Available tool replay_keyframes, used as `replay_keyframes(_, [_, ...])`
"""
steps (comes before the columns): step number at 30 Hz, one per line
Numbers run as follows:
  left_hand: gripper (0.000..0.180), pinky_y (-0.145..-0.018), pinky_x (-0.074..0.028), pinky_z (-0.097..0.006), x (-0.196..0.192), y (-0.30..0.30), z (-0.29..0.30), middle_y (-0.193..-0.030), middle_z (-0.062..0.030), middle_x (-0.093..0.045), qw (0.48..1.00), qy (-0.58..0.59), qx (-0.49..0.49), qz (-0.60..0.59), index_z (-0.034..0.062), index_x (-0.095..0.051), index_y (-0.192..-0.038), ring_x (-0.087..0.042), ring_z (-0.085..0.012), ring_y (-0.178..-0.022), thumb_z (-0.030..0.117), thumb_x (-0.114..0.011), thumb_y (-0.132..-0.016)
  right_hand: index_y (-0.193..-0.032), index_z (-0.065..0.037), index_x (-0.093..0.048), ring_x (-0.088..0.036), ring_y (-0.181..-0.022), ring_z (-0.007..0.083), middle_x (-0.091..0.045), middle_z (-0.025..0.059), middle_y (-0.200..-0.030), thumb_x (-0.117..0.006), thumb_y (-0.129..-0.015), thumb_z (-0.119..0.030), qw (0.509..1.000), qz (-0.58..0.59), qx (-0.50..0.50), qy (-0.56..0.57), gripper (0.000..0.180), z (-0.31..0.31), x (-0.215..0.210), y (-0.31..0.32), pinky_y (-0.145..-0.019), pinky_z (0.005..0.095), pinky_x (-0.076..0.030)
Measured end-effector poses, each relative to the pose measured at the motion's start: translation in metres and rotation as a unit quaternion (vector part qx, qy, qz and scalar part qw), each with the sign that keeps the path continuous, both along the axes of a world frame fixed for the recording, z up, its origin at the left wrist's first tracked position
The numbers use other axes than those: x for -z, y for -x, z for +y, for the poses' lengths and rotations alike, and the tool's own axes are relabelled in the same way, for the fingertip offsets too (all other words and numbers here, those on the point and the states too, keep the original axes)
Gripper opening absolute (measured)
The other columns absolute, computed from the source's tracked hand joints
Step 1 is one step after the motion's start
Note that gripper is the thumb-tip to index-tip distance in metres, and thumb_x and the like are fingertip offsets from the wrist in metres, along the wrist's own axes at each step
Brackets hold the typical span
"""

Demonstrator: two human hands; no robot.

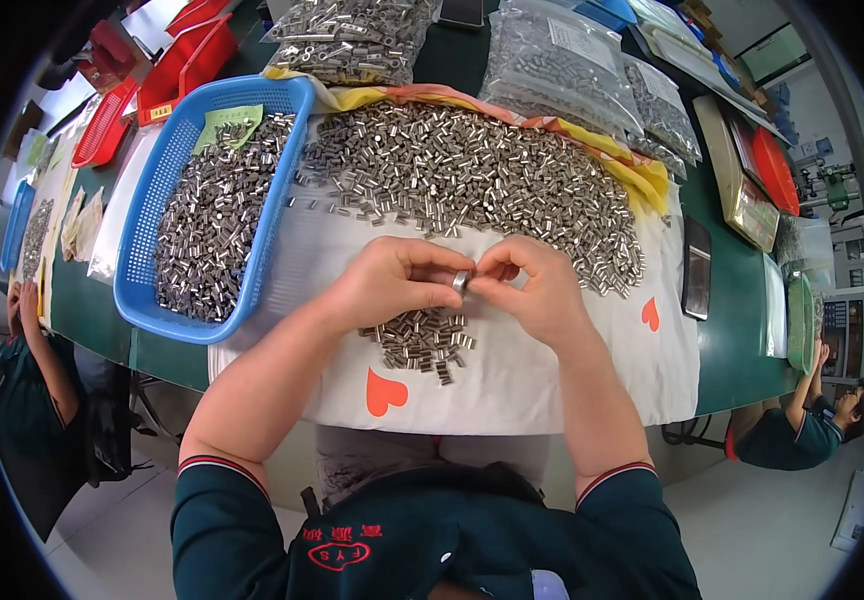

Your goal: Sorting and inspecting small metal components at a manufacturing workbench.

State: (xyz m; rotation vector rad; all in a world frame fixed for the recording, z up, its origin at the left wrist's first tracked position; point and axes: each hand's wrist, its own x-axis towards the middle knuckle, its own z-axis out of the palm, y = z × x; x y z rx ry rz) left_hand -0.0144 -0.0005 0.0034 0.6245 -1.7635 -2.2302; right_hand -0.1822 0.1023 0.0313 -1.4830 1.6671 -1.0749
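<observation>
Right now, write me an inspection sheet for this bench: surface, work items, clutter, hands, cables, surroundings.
Surface: green table with a white cloth bearing red heart shapes spread over it.
Work items: one small metal sleeve pinched between both hands; a small heap of sleeves under them; a large loose pile farther back; a blue basket full of them at left.
Clutter: clear bags of metal parts at the far edge, red trays, a dark flat device at right.
Hands: left hand and right hand meet fingertip to fingertip on the sleeve.
Cables: nothing seen.
Surroundings: other people seated at both ends of the table; pale floor.
</observation>
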Motion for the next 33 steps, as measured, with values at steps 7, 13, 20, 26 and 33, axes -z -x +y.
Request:
replay_keyframes(7, [0.033, -0.071, -0.047, -0.020, -0.007, -0.002, 0.003, -0.089, -0.0004, -0.062, 0.986, 0.129, 0.098, -0.047, 0.0011, -0.061, -0.102, -0.055, -0.0052, -0.079, 0.000, -0.070, -0.070, -0.081, -0.004, -0.061, -0.057, -0.067, 0.0188, -0.057, 0.0070, -0.074, -0.060, -0.074, -0.009, 0.977, 0.146, 0.151, -0.016, 0.009, 0.000, 0.004, 0.032, -0.062, 0.0283, -0.046])
replay_keyframes(13, [0.032, -0.072, -0.046, -0.020, -0.004, -0.001, 0.000, -0.087, 0.0000, -0.061, 0.990, 0.116, 0.073, -0.041, 0.0009, -0.061, -0.102, -0.055, -0.0054, -0.080, -0.001, -0.069, -0.071, -0.074, -0.005, -0.061, -0.054, -0.076, 0.0263, -0.057, 0.0090, -0.076, -0.062, -0.070, -0.011, 0.942, 0.318, 0.095, -0.038, 0.007, 0.001, 0.007, 0.025, -0.069, 0.0367, -0.044])
replay_keyframes(20, [0.033, -0.069, -0.046, -0.019, 0.004, 0.000, -0.003, -0.084, 0.0001, -0.060, 1.000, -0.014, -0.003, 0.016, 0.0016, -0.059, -0.105, -0.055, -0.0043, -0.075, 0.003, -0.068, -0.074, -0.073, -0.004, -0.060, -0.054, -0.078, 0.0256, -0.056, 0.0085, -0.074, -0.061, -0.071, -0.010, 0.930, 0.362, 0.066, -0.018, 0.007, -0.002, 0.010, 0.014, -0.071, 0.0355, -0.044])
replay_keyframes(26, [0.035, -0.074, -0.047, -0.021, 0.002, 0.001, -0.005, -0.093, -0.0024, -0.060, 0.999, -0.023, -0.025, 0.026, -0.0010, -0.055, -0.109, -0.056, -0.0067, -0.083, -0.004, -0.063, -0.075, -0.078, -0.002, -0.060, -0.057, -0.069, 0.0159, -0.059, 0.0054, -0.075, -0.062, -0.073, -0.005, 0.998, -0.035, 0.049, 0.000, 0.006, 0.001, 0.000, -0.001, -0.064, 0.0265, -0.044])
replay_keyframes(33, [0.034, -0.068, -0.048, -0.020, 0.006, 0.000, -0.003, -0.083, -0.0021, -0.061, 0.998, -0.028, -0.039, 0.038, -0.0015, -0.056, -0.108, -0.057, -0.0059, -0.075, 0.002, -0.066, -0.075, -0.081, -0.003, -0.061, -0.056, -0.069, 0.0113, -0.060, 0.0043, -0.076, -0.062, -0.071, 0.001, 0.997, 0.043, 0.031, 0.054, 0.011, 0.002, 0.005, -0.013, -0.061, 0.0239, -0.044])
